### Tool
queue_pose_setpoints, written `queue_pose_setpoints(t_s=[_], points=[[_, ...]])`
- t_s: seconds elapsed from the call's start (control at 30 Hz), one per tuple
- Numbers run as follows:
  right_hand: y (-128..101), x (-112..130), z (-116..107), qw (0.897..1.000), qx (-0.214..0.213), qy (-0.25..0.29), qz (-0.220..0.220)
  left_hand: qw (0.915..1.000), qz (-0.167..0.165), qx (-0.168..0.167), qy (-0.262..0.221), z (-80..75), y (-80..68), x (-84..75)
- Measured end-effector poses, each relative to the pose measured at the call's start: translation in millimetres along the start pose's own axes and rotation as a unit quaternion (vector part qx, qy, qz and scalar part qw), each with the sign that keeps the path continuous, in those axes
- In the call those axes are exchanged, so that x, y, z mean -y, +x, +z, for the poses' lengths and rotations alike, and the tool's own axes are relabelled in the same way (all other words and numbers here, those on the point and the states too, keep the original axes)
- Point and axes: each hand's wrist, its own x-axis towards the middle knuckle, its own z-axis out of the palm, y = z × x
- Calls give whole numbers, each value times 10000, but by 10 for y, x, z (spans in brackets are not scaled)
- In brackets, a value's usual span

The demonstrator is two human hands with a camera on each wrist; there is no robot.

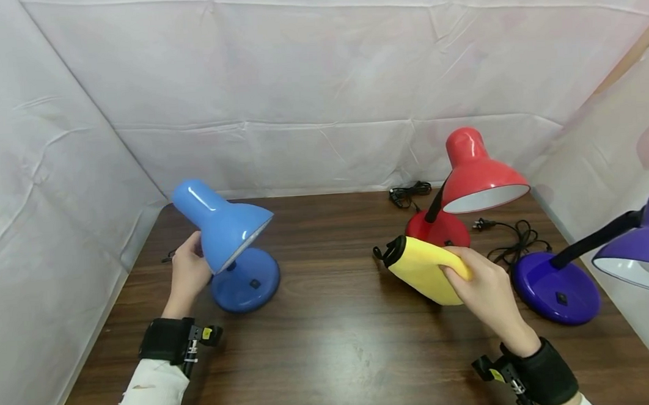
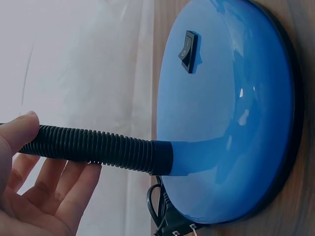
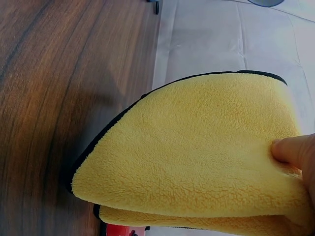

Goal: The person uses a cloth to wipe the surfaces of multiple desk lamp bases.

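Note:
On the left stands a blue desk lamp (image 1: 245, 280) with a round base and tilted shade. My left hand (image 1: 189, 267) is at its black ribbed neck (image 2: 98, 145), thumb on one side and fingers on the other; the shade partly covers those fingers in the head view. The lamp's rocker switch (image 2: 188, 51) shows on the base. Over the table's right half, my right hand (image 1: 486, 289) pinches a folded yellow towel (image 1: 424, 267) with black edging. The towel hangs in front of the red lamp's base, its thumb-side fold bunched in the right wrist view.
A red desk lamp (image 1: 480, 185) stands at the back right, its coiled black cord (image 1: 409, 192) behind it. Farther right is a purple desk lamp (image 1: 555, 288) with a cord and plug (image 1: 516, 238) alongside. White sheeting (image 1: 319, 92) walls the wooden table (image 1: 321, 349).

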Motion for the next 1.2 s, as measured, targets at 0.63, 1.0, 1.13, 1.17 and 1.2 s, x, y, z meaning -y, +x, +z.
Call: queue_pose_setpoints(t_s=[0.63,1.0,1.13,1.17,1.2], points=[[21,-23,68,9999,18,144,65,9980,312,141,-532,414,-178,-374],[90,-43,128,9999,36,112,-46,9956,368,197,-843,704,-294,-570],[123,-54,151,9999,16,118,-71,9951,422,205,-868,802,-339,-666],[128,-55,157,9999,10,118,-63,9952,433,212,-852,826,-350,-689],[132,-55,164,9999,5,123,-55,9951,443,215,-857,849,-360,-711]])
